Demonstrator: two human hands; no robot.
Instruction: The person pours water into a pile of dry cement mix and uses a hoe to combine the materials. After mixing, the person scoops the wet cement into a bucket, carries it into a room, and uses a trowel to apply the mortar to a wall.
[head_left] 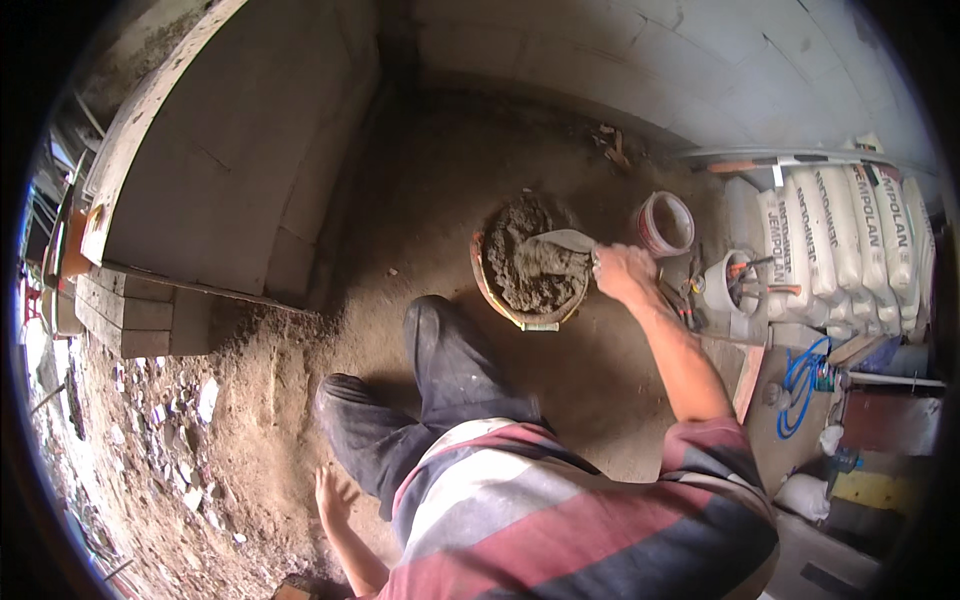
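My right hand (624,273) is closed round the handle of a trowel (568,240). The trowel's blade lies over a bucket (541,325) of wet grey mortar (523,285), with mortar smeared across the blade. Most of the handle is hidden in my fist. Down at the lower left, my left hand (334,497) hangs beside my bent knee with its fingers spread, holding nothing.
A smaller white and red bucket (669,224) stands right of the mortar. Past it are a white tub (735,282) of tools, stacked white sacks (838,240) and a coiled blue hose (800,388). Block walls (240,150) rise at left and back; rubble (190,470) lies lower left.
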